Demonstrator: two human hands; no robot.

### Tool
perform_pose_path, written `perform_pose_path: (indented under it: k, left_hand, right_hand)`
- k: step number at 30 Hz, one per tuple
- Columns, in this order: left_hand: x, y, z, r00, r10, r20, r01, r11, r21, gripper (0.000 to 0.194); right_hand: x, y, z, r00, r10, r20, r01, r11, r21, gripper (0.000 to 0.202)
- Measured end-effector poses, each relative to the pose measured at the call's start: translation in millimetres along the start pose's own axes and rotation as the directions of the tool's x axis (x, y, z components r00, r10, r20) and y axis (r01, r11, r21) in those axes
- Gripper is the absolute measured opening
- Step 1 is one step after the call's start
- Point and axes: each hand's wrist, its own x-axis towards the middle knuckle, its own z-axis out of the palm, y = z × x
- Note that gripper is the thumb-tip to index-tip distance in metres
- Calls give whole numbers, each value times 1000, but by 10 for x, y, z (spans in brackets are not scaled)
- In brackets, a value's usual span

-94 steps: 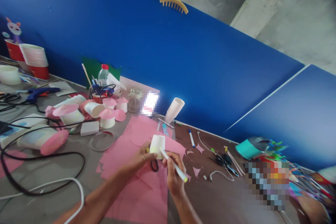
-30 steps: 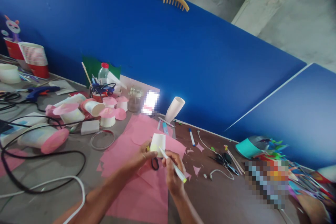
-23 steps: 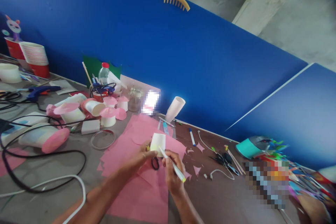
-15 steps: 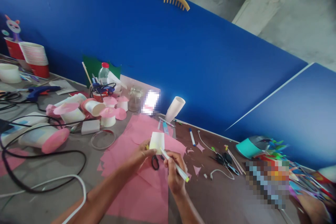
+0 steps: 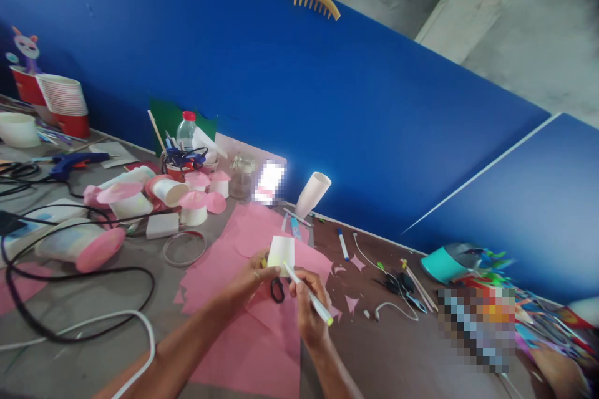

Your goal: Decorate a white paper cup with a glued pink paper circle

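Note:
My left hand (image 5: pixel 259 269) is closed on the lower left edge of a small white paper piece (image 5: pixel 282 250) with pale yellow marks near its bottom. Between the fingers of my right hand (image 5: pixel 309 304) is a white marker (image 5: pixel 316 305) with a yellow end, its tip at the paper's lower part. Both hands are over pink paper sheets (image 5: pixel 243 355) on the table. A dark scissor handle (image 5: pixel 277 290) shows just beneath the white piece; the rest of it is hidden.
Pink-and-white paper cup pieces (image 5: pixel 124 199), a glue gun (image 5: pixel 75 163) and black cables lie left. A white cup (image 5: pixel 313 193) stands behind. Blue marker (image 5: pixel 343 244), pink scraps and scissors (image 5: pixel 407 290) lie right. Another person's hand (image 5: pixel 559 368) is at the far right.
The marker in my right hand has shifted slightly to the left, its tip moving a little across the paper. My left hand has barely moved.

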Motion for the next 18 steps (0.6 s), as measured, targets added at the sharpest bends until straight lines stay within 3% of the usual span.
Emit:
perform_pose_path:
  k: [9,18]
  left_hand:
    - [-16,42,30,999,-5,-35,8,996,91,31]
    - [-3,17,13,998,-24,-65,25,1000,15,33]
  right_hand:
    - [-9,55,1,1000,10,15,-9,999,-53,16]
    - [-8,22,-17,1000,6,10,-6,998,-61,17]
